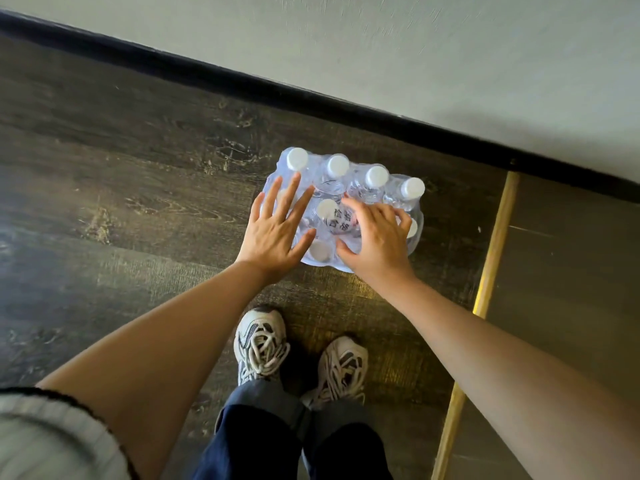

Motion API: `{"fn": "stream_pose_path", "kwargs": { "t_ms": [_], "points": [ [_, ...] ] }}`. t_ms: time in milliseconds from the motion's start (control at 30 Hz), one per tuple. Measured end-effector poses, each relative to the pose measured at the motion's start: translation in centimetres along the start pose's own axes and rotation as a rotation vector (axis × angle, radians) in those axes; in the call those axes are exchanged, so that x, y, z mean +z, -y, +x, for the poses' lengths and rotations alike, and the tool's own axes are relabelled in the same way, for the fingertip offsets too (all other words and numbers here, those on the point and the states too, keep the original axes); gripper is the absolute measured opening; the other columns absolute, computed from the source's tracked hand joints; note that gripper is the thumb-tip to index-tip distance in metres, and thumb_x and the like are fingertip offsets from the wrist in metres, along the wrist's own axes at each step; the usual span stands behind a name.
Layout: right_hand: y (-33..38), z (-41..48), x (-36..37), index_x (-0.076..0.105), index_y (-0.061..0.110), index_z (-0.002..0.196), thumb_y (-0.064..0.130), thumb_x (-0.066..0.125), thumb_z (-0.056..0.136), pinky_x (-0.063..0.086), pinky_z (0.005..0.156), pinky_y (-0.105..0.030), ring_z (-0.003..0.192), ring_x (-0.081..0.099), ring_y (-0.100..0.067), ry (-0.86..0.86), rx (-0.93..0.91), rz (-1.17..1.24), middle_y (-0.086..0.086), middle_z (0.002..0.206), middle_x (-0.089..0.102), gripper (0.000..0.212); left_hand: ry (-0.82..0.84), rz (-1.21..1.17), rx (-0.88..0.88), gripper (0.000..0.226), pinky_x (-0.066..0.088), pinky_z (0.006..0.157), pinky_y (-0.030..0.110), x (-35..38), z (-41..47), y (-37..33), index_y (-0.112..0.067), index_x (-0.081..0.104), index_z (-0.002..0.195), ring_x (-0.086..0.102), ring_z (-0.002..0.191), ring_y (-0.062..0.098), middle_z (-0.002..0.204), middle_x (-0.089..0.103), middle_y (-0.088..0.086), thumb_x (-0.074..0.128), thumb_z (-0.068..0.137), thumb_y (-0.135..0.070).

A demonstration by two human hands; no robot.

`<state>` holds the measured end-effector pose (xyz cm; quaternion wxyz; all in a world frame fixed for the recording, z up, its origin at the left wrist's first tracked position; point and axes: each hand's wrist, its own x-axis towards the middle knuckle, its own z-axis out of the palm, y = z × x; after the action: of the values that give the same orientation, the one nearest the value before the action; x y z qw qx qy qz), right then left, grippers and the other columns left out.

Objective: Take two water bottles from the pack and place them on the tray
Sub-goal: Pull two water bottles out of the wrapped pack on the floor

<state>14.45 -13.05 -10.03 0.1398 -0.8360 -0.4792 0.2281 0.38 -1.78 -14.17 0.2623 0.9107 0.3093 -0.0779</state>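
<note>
1. The pack (346,206) of water bottles stands on the dark wood floor (138,188), close to the black skirting (242,86) along the wall and just ahead of your shoes (261,341); no tray is in view, so you cannot tell from here where it is
2. Your left hand (277,230) lies flat on the pack's left side with its fingers (290,194) spread wide, gripping nothing; your right hand (375,239) arches over the near right part with its fingers (356,206) curled and its thumb pressed into the film, but whether it has pinched the wrap or merely rests there cannot be told
3. The clear shrink film (417,221) looks thin, glossy and slippery; it will likely stretch before it tears, so dig in at a gap between white caps (297,158) rather than on a flat stretch
4. Full bottles will probably be heavy for their size, with soft walls that dent under a hard squeeze; take each one by the neck just under the cap, or around the shoulder; steady the pack with the other hand while you pull
</note>
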Motion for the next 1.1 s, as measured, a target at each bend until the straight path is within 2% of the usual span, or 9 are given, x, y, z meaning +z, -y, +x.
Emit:
{"fn": "stream_pose_path", "kwargs": {
  "t_ms": [133, 300, 400, 533, 633, 733, 833, 933, 1100],
  "points": [
    [-0.5, -3.0, -0.8, 0.063, 0.019, 0.084, 0.02, 0.072, 0.071, 0.022, 0.087, -0.037, 0.094, 0.059, -0.028, -0.064, -0.052, -0.006, 0.003, 0.08, 0.069, 0.016, 0.027, 0.012, 0.002, 0.066, 0.003, 0.116, 0.047, -0.4, 0.0, 0.1, -0.028, 0.007, 0.147, -0.007, 0.145, 0.025, 0.159, -0.001, 0.004, 0.014, 0.088, -0.054],
    [-1.9, -5.9, -0.3, 0.067, 0.02, 0.071, 0.019, 0.077, 0.067, 0.025, 0.093, -0.037, 0.094, 0.063, -0.023, -0.056, -0.126, -0.111, 0.005, 0.085, 0.073, 0.011, 0.013, 0.026, 0.012, 0.067, 0.003, 0.116, 0.046, -0.1, -0.1, 0.0, -0.027, 0.006, 0.147, -0.012, 0.142, 0.02, 0.158, -0.002, 0.005, 0.016, 0.088, -0.055],
    [-2.4, -6.5, 0.4, 0.068, 0.02, 0.077, 0.024, 0.074, 0.069, 0.025, 0.098, -0.039, 0.101, 0.062, -0.023, 0.018, -0.137, -0.116, 0.002, 0.1, 0.071, 0.011, -0.004, 0.028, 0.016, 0.067, 0.004, 0.116, 0.048, 0.3, 0.0, 0.2, -0.026, 0.006, 0.147, -0.01, 0.143, 0.023, 0.158, -0.001, 0.006, 0.018, 0.088, -0.054],
    [-2.1, -7.1, 1.1, 0.065, 0.018, 0.094, 0.036, 0.067, 0.071, 0.032, 0.101, -0.045, 0.112, 0.056, -0.024, 0.126, -0.116, -0.133, -0.004, 0.113, 0.064, 0.03, -0.024, 0.026, 0.016, 0.067, 0.007, 0.115, 0.049, 0.7, 0.1, 0.3, -0.025, 0.008, 0.147, -0.003, 0.144, 0.029, 0.158, 0.002, 0.008, 0.021, 0.088, -0.054],
    [-1.9, -7.6, 1.3, 0.063, 0.016, 0.096, 0.032, 0.062, 0.075, 0.034, 0.102, -0.046, 0.114, 0.055, -0.024, 0.085, -0.117, -0.126, -0.005, 0.117, 0.063, 0.026, -0.032, 0.027, 0.021, 0.068, 0.009, 0.115, 0.049, 0.8, 0.1, 0.4, -0.024, 0.008, 0.147, -0.003, 0.144, 0.029, 0.158, 0.003, 0.008, 0.023, 0.088, -0.053],
    [-1.5, -6.6, 0.8, 0.062, 0.014, 0.094, 0.018, 0.056, 0.083, 0.031, 0.096, -0.034, 0.095, 0.064, -0.019, -0.077, -0.069, -0.025, -0.002, 0.099, 0.07, 0.013, -0.047, 0.003, 0.024, 0.07, 0.012, 0.114, 0.049, 1.1, 0.1, 0.6, -0.024, 0.009, 0.147, -0.004, 0.144, 0.027, 0.158, 0.004, 0.008, 0.026, 0.087, -0.054],
    [-0.4, -3.6, 0.0, 0.059, 0.013, 0.095, 0.007, 0.06, 0.082, 0.036, 0.081, -0.033, 0.073, 0.064, -0.019, -0.165, 0.001, 0.044, -0.001, 0.084, 0.069, 0.014, -0.071, -0.029, 0.026, 0.071, 0.016, 0.113, 0.048, 1.3, 0.2, 0.7, -0.023, 0.012, 0.147, -0.004, 0.144, 0.025, 0.158, 0.007, 0.008, 0.028, 0.086, -0.053],
    [0.8, 0.2, -0.4, 0.058, 0.01, 0.103, 0.004, 0.063, 0.078, 0.039, 0.081, -0.039, 0.087, 0.064, -0.025, -0.149, 0.003, 0.001, -0.006, 0.094, 0.07, 0.026, -0.098, -0.048, 0.032, 0.07, 0.02, 0.111, 0.048, 1.6, 0.2, 0.7, -0.021, 0.015, 0.147, 0.002, 0.144, 0.028, 0.157, 0.011, 0.01, 0.03, 0.085, -0.051],
    [1.9, 4.6, 0.7, 0.051, 0.013, 0.115, 0.021, 0.06, 0.082, 0.037, 0.086, -0.041, 0.1, 0.058, -0.029, 0.012, -0.043, -0.083, -0.009, 0.104, 0.065, 0.035, -0.134, -0.052, 0.035, 0.071, 0.022, 0.11, 0.045, 1.9, 0.2, 1.0, -0.02, 0.019, 0.146, 0.006, 0.144, 0.027, 0.156, 0.016, 0.01, 0.032, 0.084, -0.051]
  ]
}}
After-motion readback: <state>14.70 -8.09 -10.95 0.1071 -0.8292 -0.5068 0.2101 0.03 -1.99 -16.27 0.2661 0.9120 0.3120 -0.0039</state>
